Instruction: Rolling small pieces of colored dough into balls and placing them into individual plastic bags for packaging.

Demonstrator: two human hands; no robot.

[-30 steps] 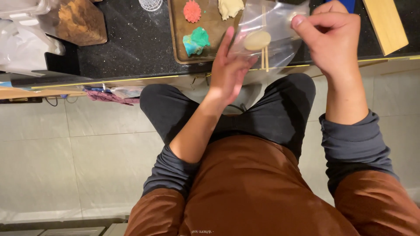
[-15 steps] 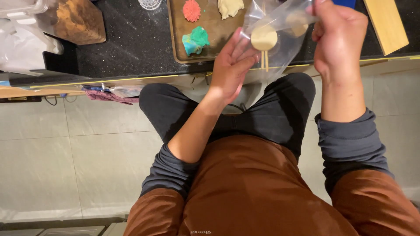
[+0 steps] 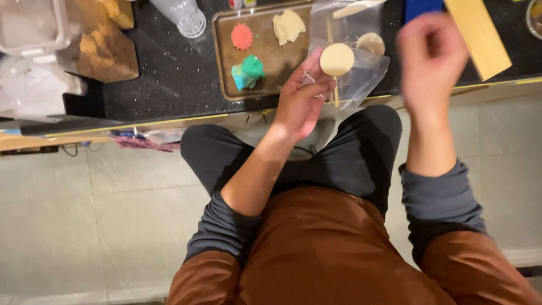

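Note:
My left hand [image 3: 302, 99] holds a clear plastic bag [image 3: 361, 73] at the counter's front edge. Inside the bag sit a pale round dough disc on a thin wooden stick [image 3: 336, 60] and a second beige disc [image 3: 370, 42]. My right hand [image 3: 432, 59] is blurred, lifted free to the right of the bag, fingers loosely curled, holding nothing that I can make out. A brown tray [image 3: 271, 56] behind the bag carries a red flower-shaped dough piece [image 3: 242, 36], a green and blue lump [image 3: 247, 72] and a pale lump [image 3: 288, 25].
A yellow wooden block [image 3: 477, 34] lies at the right on the black counter [image 3: 164, 73]. A clear glass [image 3: 180, 14] stands at the back, a brown lumpy mass [image 3: 107, 48] and clear plastic containers [image 3: 34, 25] at the left. Pale tiled floor [image 3: 84, 226] lies below.
My right hand has let go of the bag and moved away to the right. The bag has dropped lower and now rests in my left hand alone.

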